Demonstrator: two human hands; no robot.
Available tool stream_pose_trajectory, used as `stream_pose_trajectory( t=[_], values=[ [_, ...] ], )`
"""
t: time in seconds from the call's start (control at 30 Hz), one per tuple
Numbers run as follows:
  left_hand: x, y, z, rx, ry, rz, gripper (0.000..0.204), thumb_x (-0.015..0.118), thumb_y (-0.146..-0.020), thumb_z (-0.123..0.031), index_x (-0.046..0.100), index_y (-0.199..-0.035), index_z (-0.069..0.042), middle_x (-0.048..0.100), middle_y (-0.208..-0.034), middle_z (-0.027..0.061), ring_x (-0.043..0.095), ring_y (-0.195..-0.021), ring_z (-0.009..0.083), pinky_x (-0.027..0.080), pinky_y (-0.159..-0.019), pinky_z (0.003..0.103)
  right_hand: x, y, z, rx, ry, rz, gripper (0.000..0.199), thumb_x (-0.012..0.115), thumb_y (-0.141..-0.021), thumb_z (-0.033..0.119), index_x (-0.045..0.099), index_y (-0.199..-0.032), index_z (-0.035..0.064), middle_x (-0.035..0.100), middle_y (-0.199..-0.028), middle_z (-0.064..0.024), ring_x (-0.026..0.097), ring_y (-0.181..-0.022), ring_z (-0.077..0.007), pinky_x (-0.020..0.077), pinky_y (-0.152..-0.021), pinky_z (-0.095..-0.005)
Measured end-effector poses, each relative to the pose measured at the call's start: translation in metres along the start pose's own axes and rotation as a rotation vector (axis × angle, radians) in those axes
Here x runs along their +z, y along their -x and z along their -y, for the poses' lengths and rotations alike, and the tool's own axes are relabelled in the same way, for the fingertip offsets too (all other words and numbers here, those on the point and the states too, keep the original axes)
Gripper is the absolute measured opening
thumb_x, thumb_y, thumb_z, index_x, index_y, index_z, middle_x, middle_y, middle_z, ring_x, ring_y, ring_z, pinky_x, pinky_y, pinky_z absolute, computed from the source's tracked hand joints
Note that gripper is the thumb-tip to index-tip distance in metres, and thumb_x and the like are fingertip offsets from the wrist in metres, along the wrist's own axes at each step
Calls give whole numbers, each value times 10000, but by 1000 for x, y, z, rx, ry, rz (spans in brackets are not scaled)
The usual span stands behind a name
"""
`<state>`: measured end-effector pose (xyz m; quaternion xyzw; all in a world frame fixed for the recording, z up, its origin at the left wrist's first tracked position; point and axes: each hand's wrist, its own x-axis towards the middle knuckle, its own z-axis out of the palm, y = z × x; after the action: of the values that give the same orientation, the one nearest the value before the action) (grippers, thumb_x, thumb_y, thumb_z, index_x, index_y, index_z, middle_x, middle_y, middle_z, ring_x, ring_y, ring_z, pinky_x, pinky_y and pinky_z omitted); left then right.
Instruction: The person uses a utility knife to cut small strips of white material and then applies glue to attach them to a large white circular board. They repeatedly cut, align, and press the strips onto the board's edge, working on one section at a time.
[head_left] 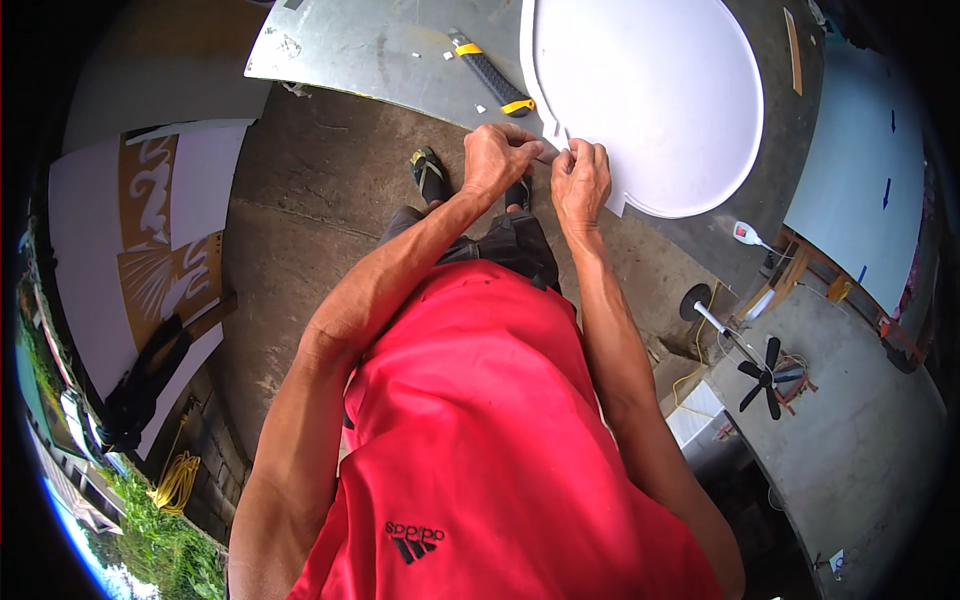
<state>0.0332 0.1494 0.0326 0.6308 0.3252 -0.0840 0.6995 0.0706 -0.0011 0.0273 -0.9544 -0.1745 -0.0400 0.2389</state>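
White foam-like board (pixel 650 100), cut to a large oval, lies on the grey metal sheet (pixel 380 50) that serves as the bench, and its near edge overhangs the sheet's near edge, where both hands meet. The left hand (pixel 497 155) is closed in a tight pinch on a small strip or tab at the oval's near-left rim; whether it also holds a small blade I cannot tell, since the fingers hide what is between them. The right hand (pixel 581 180) is curled narrowly just beside it, thumb and fingers clamped on the board's edge, the two hands almost touching. A utility knife (pixel 490 75) with a black handle and yellow ends rests on the sheet further in from the near edge, near the left hand and free of both. White scraps (pixel 480 108) lie beside it. To do this trimming or peeling well, I judge the right hand should pin the board firmly close to the working point so the thin rim does not flex or tear, while the left pulls low and along the curve in short, steady pulls rather than upward. The overhang gives little support, so sliding the board further onto the sheet would steady it. Below, sandalled feet (pixel 430 175) stand on the concrete floor (pixel 300 220).
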Motion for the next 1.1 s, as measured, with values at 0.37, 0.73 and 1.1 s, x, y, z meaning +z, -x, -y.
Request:
stream_pose_trajectory(
  t=[0.37,0.73,1.1],
  values=[
    [8,-9,10,18,9,20,233,761,-824,-85,752,-1007,59,767,-800,127,732,-643,135,584,-583,257,1,4,-11,-62,-74,-12,203,693,-820,-8,661,-1019,4,612,-893,-140,648,-806,-303,528,-695,-414],
    [9,-3,10,1,1,-28,269,778,-857,-143,754,-1058,34,761,-822,94,714,-653,113,558,-547,239,-18,-15,-26,-217,-80,124,170,670,-816,7,653,-983,31,607,-921,-132,632,-866,-330,515,-737,-448],
    [51,16,11,-21,119,-194,277,775,-864,-177,747,-1028,46,761,-841,103,727,-685,136,559,-562,247,-13,-26,-52,-388,-259,223,166,665,-811,18,646,-976,19,609,-926,-152,627,-898,-367,511,-745,-477]
  ],
)
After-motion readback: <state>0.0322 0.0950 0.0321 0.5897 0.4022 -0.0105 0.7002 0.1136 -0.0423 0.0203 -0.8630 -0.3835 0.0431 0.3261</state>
